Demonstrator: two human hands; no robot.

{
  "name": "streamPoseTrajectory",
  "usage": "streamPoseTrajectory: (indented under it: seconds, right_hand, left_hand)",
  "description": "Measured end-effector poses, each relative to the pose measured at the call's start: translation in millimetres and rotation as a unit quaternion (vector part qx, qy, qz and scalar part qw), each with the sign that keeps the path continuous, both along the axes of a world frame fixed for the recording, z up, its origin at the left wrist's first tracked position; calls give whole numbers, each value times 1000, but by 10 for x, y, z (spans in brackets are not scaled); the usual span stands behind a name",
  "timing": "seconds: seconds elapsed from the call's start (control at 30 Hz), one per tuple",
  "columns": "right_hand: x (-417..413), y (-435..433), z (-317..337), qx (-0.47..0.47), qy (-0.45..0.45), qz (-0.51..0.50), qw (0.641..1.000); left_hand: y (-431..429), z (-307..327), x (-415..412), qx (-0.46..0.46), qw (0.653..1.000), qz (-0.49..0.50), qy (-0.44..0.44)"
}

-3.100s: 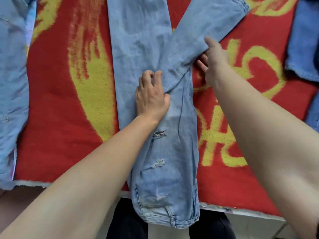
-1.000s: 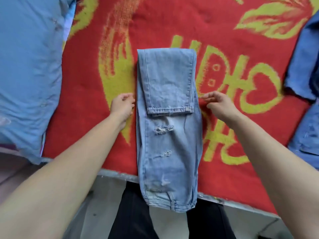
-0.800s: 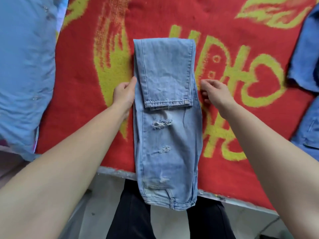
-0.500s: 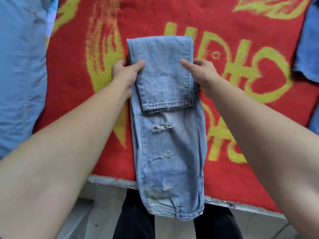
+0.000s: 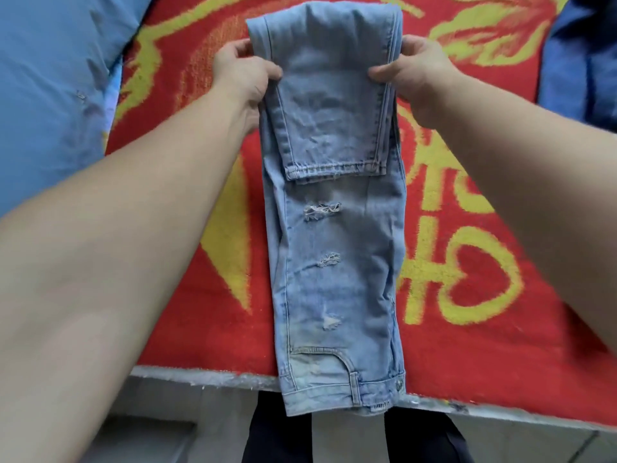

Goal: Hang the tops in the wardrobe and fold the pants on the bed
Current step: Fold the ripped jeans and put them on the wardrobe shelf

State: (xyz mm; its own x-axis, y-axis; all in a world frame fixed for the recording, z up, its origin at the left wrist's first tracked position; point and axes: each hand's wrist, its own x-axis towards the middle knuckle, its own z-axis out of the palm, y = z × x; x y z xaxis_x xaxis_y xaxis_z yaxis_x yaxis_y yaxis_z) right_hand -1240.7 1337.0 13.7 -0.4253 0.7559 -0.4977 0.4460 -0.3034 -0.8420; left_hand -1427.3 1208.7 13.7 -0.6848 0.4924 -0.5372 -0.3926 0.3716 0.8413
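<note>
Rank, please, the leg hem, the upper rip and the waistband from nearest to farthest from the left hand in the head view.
1. leg hem, on the folded flap just below the left hand gripping the jeans.
2. upper rip, mid-length, under the hem.
3. waistband, at the bed edge, toward the person.

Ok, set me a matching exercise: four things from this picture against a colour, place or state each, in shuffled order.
1 jeans
2 blanket
3 left hand
4 dark blue garment

a red and yellow
b far right of the view
c folded, ripped, light blue
d grips the jeans' left edge

Pairs: 1-c; 2-a; 3-d; 4-b
</note>
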Motion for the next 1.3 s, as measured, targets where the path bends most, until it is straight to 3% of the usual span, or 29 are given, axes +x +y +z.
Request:
streamPoseTrajectory:
  seconds: [0.17, 0.33, 0.4, 0.47, 0.53, 0.6, 0.67, 0.73, 0.83, 0.93, 1.0, 1.2, 1.3]
  right_hand:
    - [252, -316, 209, 19, 15, 29, 999]
    - [681, -741, 6, 136, -49, 103, 984]
    - [855, -902, -105, 206, -114, 131, 963]
    - [1100, -1140, -176, 208, -179, 156, 949]
    - [1349, -1401, -188, 178, -226, 208, 935]
    - [1565, -1543, -219, 157, -249, 241, 925]
    - [1695, -1564, -291, 127, -268, 224, 928]
    - [1757, -1565, -368, 87, -285, 184, 937]
    - [1683, -1561, -424, 53, -265, 94, 958]
    - [1489, -1530, -446, 4, -221, 19, 975]
    - [1344, -1541, -492, 6, -214, 21, 977]
    - [1241, -1632, -616, 72, -305, 79, 946]
    - [1323, -1724, -678, 89, -373, 121, 916]
  left_hand:
    - [-369, 206, 228, -13, 993, -76, 90]
    - [-1044, 51, 543, -58, 971, -133, 189]
    - [-1346, 0, 675, -114, 931, -195, 286]
    - [-1683, -68, 827, -153, 877, -279, 359]
    - [-1998, -131, 975, -163, 827, -365, 396]
    - [-2245, -220, 1052, -177, 801, -416, 393]
    - [-2350, -321, 1063, -202, 807, -423, 359]
    - [-2322, -407, 1072, -221, 839, -394, 303]
    - [-2105, -486, 1105, -241, 907, -271, 213]
    - [-1823, -558, 1122, -250, 941, -173, 146]
    - [-1703, -642, 1143, -257, 941, -171, 135]
    - [-1747, -822, 1302, -249, 942, -185, 126]
    - [-1879, -893, 1353, -316, 905, -248, 140]
